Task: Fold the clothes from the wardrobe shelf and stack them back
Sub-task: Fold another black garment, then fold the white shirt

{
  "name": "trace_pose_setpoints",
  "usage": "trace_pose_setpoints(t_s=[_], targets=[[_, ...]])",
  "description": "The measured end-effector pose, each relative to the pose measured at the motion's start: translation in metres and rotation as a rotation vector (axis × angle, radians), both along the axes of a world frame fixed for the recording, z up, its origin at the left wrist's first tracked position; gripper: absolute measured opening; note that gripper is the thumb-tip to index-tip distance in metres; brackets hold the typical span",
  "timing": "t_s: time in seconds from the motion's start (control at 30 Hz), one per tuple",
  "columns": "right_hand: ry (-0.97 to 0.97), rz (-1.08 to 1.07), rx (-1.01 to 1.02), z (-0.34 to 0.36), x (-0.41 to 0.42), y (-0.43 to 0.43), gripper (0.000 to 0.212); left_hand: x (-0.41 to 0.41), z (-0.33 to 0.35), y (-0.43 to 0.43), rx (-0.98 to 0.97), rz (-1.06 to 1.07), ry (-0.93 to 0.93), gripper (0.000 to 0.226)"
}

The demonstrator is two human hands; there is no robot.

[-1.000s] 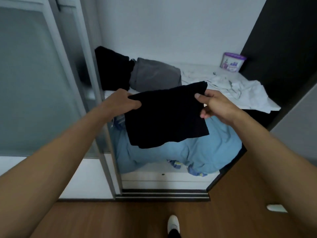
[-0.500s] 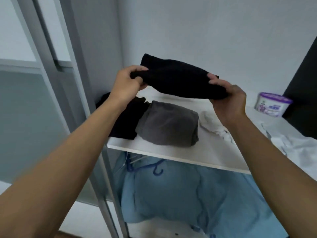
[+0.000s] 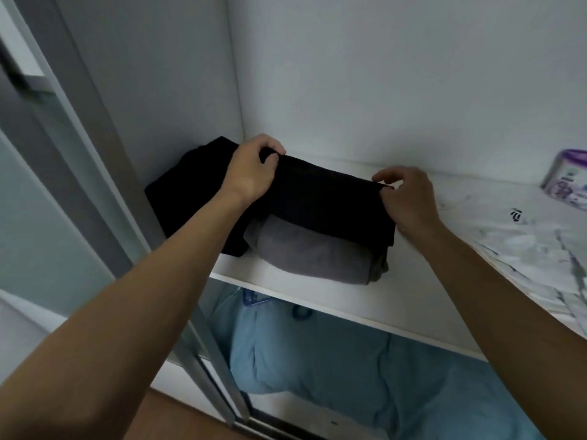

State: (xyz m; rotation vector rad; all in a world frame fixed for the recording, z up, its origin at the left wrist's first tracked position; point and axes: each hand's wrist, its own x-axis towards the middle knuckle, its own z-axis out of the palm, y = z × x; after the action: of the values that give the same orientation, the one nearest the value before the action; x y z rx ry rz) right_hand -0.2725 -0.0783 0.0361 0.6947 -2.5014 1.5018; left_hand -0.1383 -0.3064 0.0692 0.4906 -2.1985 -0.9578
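My left hand (image 3: 251, 173) and right hand (image 3: 409, 201) pinched a folded black cloth (image 3: 324, 198) over rolled grey fabric (image 3: 311, 255) on the white wardrobe shelf (image 3: 394, 284).

Black garment (image 3: 320, 198) matt cloth; grey garment (image 3: 311, 255) soft cloth; shelf (image 3: 365, 300) smooth white.

Two black garments (image 3: 324, 198) (image 3: 184, 195), one grey (image 3: 317, 252), one white (image 3: 508, 236), one tub (image 3: 568, 176).

grey folded garment (image 3: 317, 257): far half hidden under black folded cloth (image 3: 324, 195) | purple-lidded white tub (image 3: 568, 182): cut by right edge, label blurred | white crumpled garment (image 3: 524, 249): black print unreadable
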Motion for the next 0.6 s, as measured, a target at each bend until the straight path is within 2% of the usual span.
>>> trace_pose_setpoints(t_s=[0.07,0.17,0.23,0.37,0.47,0.53,0.6], targets=[[0.083,-0.004,0.151,-0.003,-0.003,-0.006,0.027,-0.005,-0.008,-0.003,-0.121,0.022,-0.11,0.019],[0.063,0.112,0.396,-0.019,0.004,-0.018,0.039,-0.01,-0.037,0.001,-0.305,0.051,-0.587,0.016],[0.013,0.105,0.442,-0.027,0.006,-0.021,0.045,-0.012,-0.045,0.001,-0.292,0.01,-0.675,0.017],[-0.026,0.032,0.554,-0.022,0.007,-0.023,0.044,-0.013,-0.046,-0.008,-0.217,-0.049,-0.627,0.025],[-0.05,-0.008,0.483,-0.019,0.019,-0.014,0.035,-0.009,-0.054,-0.002,-0.429,0.047,-0.485,0.045],[-0.064,-0.067,0.416,-0.022,0.029,0.006,0.035,-0.011,-0.052,0.006,-0.555,0.063,-0.306,0.048],[-0.047,-0.132,0.442,-0.024,0.035,0.039,0.04,-0.014,-0.042,0.022,-0.592,-0.012,-0.208,0.047]])
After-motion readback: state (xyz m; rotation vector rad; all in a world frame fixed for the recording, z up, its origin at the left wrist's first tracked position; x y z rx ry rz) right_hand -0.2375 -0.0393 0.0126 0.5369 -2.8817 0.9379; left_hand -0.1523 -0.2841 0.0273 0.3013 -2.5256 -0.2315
